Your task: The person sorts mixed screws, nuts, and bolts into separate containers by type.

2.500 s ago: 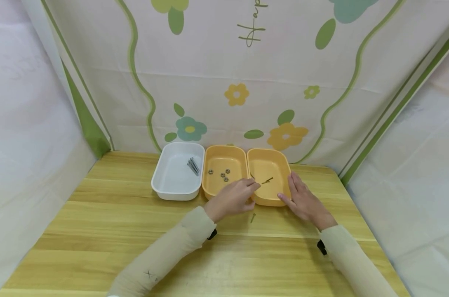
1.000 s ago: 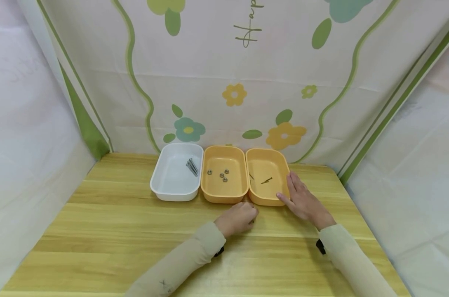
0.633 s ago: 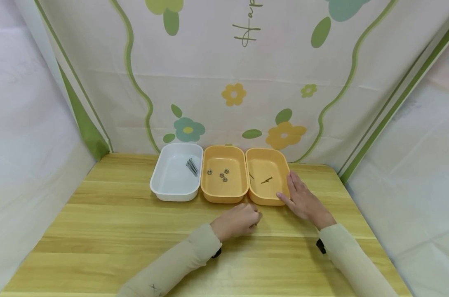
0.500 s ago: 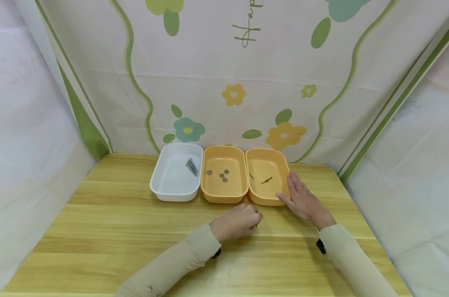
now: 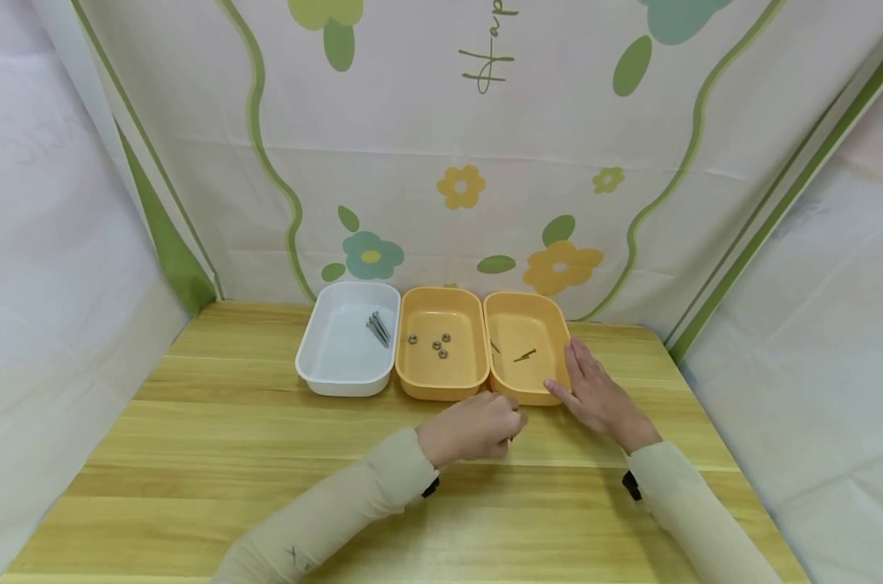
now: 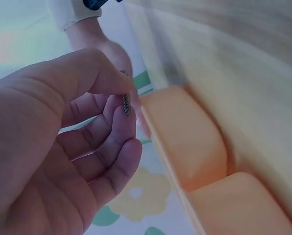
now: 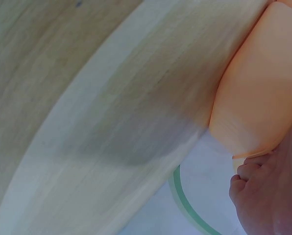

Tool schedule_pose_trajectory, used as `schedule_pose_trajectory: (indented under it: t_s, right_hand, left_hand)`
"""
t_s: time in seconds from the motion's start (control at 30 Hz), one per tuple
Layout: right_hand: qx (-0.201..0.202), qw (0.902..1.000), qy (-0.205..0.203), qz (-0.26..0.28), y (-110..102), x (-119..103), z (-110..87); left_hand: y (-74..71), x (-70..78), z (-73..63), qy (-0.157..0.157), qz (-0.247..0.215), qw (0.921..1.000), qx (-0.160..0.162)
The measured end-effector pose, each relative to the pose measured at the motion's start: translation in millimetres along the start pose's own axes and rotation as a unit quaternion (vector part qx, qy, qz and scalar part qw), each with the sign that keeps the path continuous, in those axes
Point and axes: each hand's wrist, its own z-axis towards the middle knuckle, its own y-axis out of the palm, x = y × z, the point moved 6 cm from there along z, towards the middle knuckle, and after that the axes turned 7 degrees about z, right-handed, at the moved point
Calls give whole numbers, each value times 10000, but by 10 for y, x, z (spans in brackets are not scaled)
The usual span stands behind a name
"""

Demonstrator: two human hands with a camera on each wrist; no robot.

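Between thumb and fingertip, my left hand (image 5: 473, 426) pinches a small threaded screw (image 6: 127, 104), clearest in the left wrist view; in the head view the hand mostly hides it. That hand is just in front of the right-hand orange tray (image 5: 525, 324), above the wooden table. Inside this tray lie thin brass-coloured screws (image 5: 526, 355). My right hand (image 5: 597, 397) rests against the tray's right side, fingers straight along the wall and thumb at the front rim. In the right wrist view, the right hand (image 7: 263, 191) shows only partly beside the orange wall.
Touching the right tray is a middle orange tray (image 5: 441, 375) with several hex nuts (image 5: 437, 345). Left of it stands a white tray (image 5: 335, 341) holding several long grey bolts (image 5: 379, 328). A flower-printed cloth (image 5: 397, 178) hangs behind the row. The wooden table (image 5: 215, 454) extends in front.
My left hand drew back from the right tray's near-left edge to the table where a screw lay, and now pinches a screw slightly farther right. The right hand stayed put.
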Motion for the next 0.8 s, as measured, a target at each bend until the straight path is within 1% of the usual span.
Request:
schedule_pose_trajectory:
  t_s: [0.2, 0.3, 0.37, 0.4, 0.47, 0.53, 0.57, 0.63, 0.7, 0.8]
  right_hand:
    - [-1, 10000, 8, 11, 0, 1, -1]
    - [-38, 10000, 39, 35, 4, 1, -1]
    - [-59, 10000, 55, 44, 7, 3, -6]
    - [-59, 10000, 60, 46, 7, 5, -8]
    - [-54, 10000, 62, 39, 7, 6, -11]
    - [-41, 10000, 67, 48, 5, 5, -12]
    - [-36, 10000, 69, 43, 4, 4, -12]
    - [-34, 10000, 65, 38, 6, -3, -11]
    - [-34, 10000, 62, 31, 5, -7, -8]
    - [-38, 10000, 72, 12, -2, -9, -6]
  left_hand:
    - [-88, -116, 136, -66, -360, 9992, -142]
    - [-141, -199, 236, -110, -416, 9990, -105]
    - [-183, -258, 308, -169, -322, 9993, 37]
    - [-210, -289, 340, -211, -264, 9993, 163]
    - [-257, -352, 393, -343, -130, 9982, 482]
    - [-264, -416, 429, -538, 33, 9952, 812]
    - [-258, -446, 436, -650, 117, 9935, 925]
    - [-225, -499, 427, -870, 145, 9908, 1026]
    - [-176, -544, 398, -1063, 130, 9895, 969]
    - [-122, -590, 325, -1241, 45, 9887, 844]
